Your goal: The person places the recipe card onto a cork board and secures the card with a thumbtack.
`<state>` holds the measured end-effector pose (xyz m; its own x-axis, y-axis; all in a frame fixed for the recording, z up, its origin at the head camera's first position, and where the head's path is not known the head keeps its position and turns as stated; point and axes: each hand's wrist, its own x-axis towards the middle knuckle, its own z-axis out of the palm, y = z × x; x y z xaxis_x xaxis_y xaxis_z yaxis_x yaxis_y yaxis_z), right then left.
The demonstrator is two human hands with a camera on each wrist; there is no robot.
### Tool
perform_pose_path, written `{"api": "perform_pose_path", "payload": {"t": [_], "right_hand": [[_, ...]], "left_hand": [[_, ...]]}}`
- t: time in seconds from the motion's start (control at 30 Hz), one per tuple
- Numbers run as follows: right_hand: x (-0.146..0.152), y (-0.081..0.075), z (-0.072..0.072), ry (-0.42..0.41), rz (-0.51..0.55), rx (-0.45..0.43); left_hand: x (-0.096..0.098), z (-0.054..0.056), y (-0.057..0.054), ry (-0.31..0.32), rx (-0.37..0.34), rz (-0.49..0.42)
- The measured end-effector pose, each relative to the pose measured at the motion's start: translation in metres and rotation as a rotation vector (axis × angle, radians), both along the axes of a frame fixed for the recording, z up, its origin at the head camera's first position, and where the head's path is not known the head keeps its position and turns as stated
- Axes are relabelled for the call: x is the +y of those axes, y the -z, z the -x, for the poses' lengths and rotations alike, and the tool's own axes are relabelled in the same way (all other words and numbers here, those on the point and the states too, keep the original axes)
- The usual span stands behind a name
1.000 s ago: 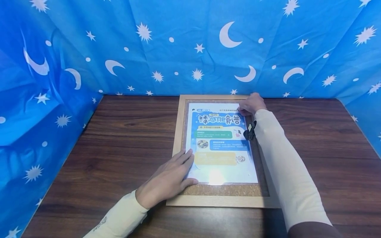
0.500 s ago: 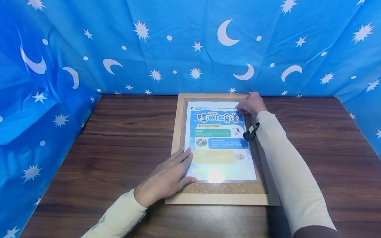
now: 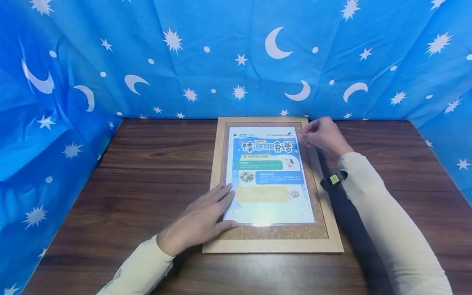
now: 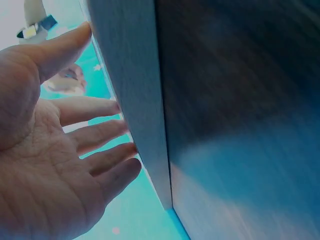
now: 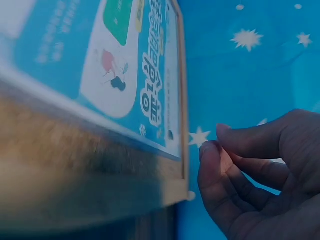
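Note:
A glossy printed sheet [image 3: 273, 211] lies on a cork board [image 3: 273, 233] with a pale wooden frame [image 3: 273, 246]. Small dark dots, perhaps pins, mark the sheet's top left corner [image 3: 235, 135] and top right corner [image 3: 289, 134]. My left hand [image 3: 200, 219] rests over the board's left side, fingers straight, their tips on the sheet's edge. Just right of the top right corner, my right hand [image 3: 326, 135] hovers with loosely bent fingers. In the right wrist view, nothing shows between the thumb and index finger of this hand [image 5: 255, 175].
The board lies on a dark wood-grain table [image 3: 155, 164], its far edge near a blue cloth [image 3: 221, 61] with stars and moons. The cloth also hangs along the left and right sides.
My right hand has come off the sheet's top right corner and moved right, baring a dark dot there. My left hand stays in place on the board.

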<state>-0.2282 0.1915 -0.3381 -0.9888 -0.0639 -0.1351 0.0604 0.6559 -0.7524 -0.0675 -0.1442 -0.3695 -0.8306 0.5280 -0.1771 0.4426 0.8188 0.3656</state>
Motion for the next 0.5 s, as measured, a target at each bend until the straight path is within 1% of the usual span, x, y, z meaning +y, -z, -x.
{"api": "perform_pose_path", "payload": {"t": [0.13,0.23,0.3,0.5], "right_hand": [[0.016,-0.007,-0.019,-0.039,-0.057,0.029],[0.028,-0.008,-0.036,-0.052,-0.093,0.021],[0.036,-0.005,-0.047,-0.063,-0.126,0.012],[0.066,0.01,-0.079,-0.052,-0.218,-0.01]], "left_hand": [[-0.003,0.001,-0.002,0.017,0.014,-0.008],[-0.005,0.001,-0.002,0.026,0.02,-0.002],[-0.006,0.0,-0.002,0.023,0.015,-0.005],[-0.01,-0.002,0.0,0.006,0.013,-0.013]]}}
